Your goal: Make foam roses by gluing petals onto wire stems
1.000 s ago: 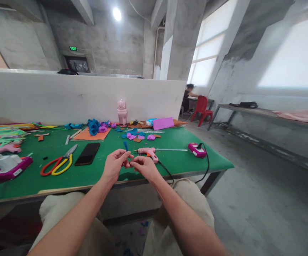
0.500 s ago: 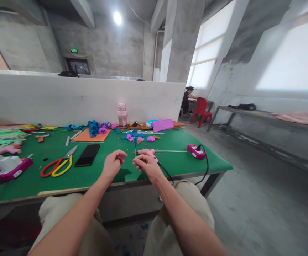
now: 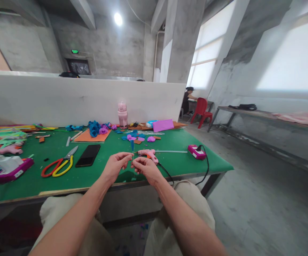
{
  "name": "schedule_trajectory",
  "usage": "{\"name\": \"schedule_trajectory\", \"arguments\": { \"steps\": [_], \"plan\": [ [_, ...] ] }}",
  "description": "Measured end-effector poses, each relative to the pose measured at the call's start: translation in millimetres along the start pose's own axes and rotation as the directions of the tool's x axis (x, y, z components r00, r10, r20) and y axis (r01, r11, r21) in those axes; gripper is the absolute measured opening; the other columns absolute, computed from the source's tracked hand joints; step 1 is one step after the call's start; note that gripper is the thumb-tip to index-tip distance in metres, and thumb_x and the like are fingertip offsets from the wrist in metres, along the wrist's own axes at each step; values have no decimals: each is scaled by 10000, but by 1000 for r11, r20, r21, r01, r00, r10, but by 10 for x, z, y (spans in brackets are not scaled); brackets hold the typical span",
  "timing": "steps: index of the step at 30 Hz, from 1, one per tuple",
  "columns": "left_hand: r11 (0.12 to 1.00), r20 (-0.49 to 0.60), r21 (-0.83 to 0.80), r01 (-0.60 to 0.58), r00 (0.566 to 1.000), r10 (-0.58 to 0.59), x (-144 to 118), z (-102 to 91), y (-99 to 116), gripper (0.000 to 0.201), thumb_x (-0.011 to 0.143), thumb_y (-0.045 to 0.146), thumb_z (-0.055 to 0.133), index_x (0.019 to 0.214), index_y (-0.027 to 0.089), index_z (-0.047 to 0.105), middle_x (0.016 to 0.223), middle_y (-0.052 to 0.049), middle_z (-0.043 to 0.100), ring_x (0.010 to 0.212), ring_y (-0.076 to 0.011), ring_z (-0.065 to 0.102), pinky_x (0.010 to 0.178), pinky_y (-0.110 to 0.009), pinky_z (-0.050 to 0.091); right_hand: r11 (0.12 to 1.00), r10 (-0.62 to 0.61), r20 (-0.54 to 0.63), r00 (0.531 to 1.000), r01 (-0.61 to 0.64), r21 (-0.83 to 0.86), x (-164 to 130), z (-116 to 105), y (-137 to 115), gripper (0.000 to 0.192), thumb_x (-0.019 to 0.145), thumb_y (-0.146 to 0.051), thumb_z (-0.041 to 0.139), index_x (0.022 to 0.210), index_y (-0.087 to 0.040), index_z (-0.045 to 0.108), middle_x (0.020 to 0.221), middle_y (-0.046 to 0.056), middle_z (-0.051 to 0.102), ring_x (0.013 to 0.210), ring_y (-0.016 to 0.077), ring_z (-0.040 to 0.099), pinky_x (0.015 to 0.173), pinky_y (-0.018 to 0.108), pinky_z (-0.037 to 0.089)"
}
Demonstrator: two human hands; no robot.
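Observation:
A thin stem with a small rolled blue paper piece (image 3: 132, 145) at its top stands upright between my hands. My right hand (image 3: 144, 165) pinches the stem between thumb and forefinger. Close beside it, my left hand (image 3: 118, 163) is closed, its thumb and forefinger pinched on the stem just below the blue paper. Right behind my right hand lies a pink hot glue gun (image 3: 151, 155) with a clear glue stick (image 3: 171, 152) in its back end. Several blue and purple paper petals (image 3: 140, 138) are spread beyond my fingers.
On the green table (image 3: 116, 142) lie a black phone (image 3: 88, 155) and red-and-yellow-handled scissors (image 3: 59, 166) to the left. Crepe paper flowers (image 3: 94, 128) rest on an orange sheet. A pink bottle (image 3: 122, 115) stands by the white partition (image 3: 84, 97). A corded magenta power block (image 3: 196, 152) sits right.
My left hand has moved right, and its loosely curled fingers have closed on the stem beside my right hand. The stem with the blue paper has shifted slightly left.

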State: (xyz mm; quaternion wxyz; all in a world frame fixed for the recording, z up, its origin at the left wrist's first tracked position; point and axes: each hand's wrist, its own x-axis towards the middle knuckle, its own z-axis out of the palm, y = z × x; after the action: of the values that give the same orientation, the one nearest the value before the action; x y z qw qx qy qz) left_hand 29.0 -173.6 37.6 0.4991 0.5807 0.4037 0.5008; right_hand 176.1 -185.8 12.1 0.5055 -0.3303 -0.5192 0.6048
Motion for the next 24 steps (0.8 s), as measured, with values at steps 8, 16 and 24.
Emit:
{"name": "schedule_trajectory", "arguments": {
  "steps": [8, 16, 24],
  "plan": [
    [998, -33, -12, -56, 998, 55, 4, -15, -3, 288, 679, 344, 655, 880, 138, 649, 666, -9, 608, 462, -44, 421, 433, -176, 323, 1000, -2, -45, 999, 2, -4, 18, -18, 6, 248, 658, -393, 676, 730, -160, 633, 685, 7, 636, 502, 50, 479, 478, 182, 339],
    [955, 11, -284, 84, 996, -84, 5, -14, 16, 214, 627, 276, 716, 758, 116, 662, 626, -10, 616, 486, -48, 503, 475, -168, 386, 1000, 0, -77, 997, -2, -24, 6, -57, -46, 259, 636, -402, 687, 717, -163, 628, 679, 7, 643, 504, 57, 482, 475, 191, 336],
    [929, 40, -347, 131, 991, -125, -9, -4, 48, 233, 631, 265, 717, 788, 100, 667, 624, -9, 608, 479, -45, 499, 462, -168, 395, 999, -1, -70, 998, -2, -39, -9, -61, -51, 268, 638, -406, 684, 723, -158, 629, 679, 11, 643, 504, 57, 485, 483, 193, 350]
  ]
}}
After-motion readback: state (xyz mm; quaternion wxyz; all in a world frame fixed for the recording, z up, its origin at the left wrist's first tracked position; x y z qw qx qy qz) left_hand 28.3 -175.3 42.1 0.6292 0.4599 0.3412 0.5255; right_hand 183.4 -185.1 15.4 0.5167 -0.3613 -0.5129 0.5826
